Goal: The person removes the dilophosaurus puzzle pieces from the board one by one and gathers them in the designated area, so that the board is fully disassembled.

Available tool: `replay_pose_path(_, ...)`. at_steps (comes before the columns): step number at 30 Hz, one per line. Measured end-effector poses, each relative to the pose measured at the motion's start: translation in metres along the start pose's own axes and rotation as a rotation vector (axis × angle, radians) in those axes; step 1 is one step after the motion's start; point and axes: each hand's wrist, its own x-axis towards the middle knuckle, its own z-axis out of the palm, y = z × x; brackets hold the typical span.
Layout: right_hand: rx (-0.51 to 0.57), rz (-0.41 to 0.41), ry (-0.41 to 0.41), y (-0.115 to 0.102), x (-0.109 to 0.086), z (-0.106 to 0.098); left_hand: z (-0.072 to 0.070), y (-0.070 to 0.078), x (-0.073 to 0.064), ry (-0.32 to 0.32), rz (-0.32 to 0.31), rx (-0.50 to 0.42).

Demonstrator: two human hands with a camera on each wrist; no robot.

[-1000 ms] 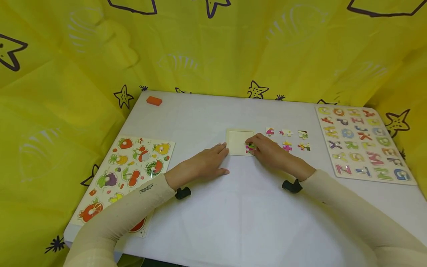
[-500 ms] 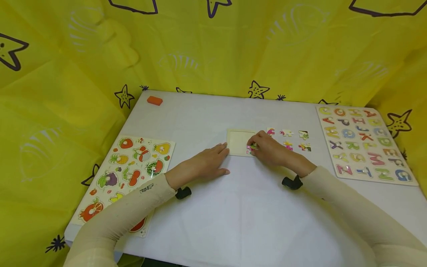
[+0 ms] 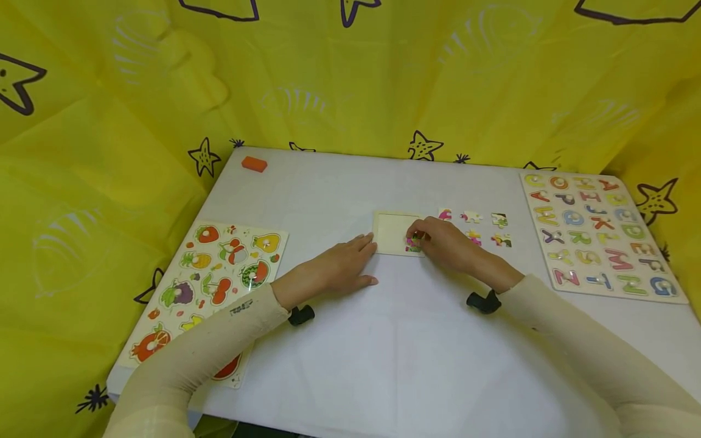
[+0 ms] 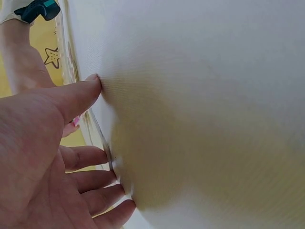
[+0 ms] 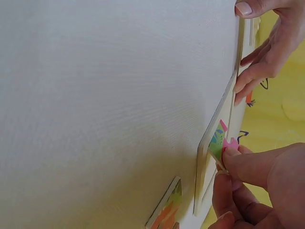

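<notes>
A small wooden puzzle tray [image 3: 391,228] lies mid-table in the head view, most of its recess bare. My right hand [image 3: 446,243] pinches a pink and green jigsaw piece [image 5: 218,140] between thumb and fingers, at the tray's near right corner. In the right wrist view the piece is tilted over the tray's edge, and the fingers hide part of it. With fingers extended, my left hand [image 3: 342,267] rests on the table, fingertips against the tray's left edge. Right of the tray, several loose jigsaw pieces [image 3: 499,219] lie in two rows, some partly behind the right hand.
A fruit puzzle board [image 3: 241,234] lies at the left, partly under the left sleeve. An alphabet puzzle board [image 3: 572,243] stands at the right side of the table. An orange block [image 3: 254,164] sits at the back left corner. A yellow curtain [image 3: 339,73] hangs behind the table.
The right hand has shifted very slightly to the right while keeping the jigsaw piece at the tray's corner. The left hand stays at the tray's left edge.
</notes>
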Motion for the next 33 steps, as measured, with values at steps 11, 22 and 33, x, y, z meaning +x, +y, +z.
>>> replay_pose_path(11, 0.056, 0.004, 0.048, 0.002, -0.003, -0.005, 0.000, 0.000, 0.001, -0.005, -0.005, 0.009)
replay_pose_path(22, 0.044, 0.076, 0.133, 0.012, -0.028, -0.056, -0.001, 0.002, 0.000, -0.018, -0.008, -0.001)
replay_pose_path(33, -0.013, 0.205, 0.012, 0.055, -0.089, -0.104, 0.000, 0.001, -0.001, -0.008, 0.014, 0.002)
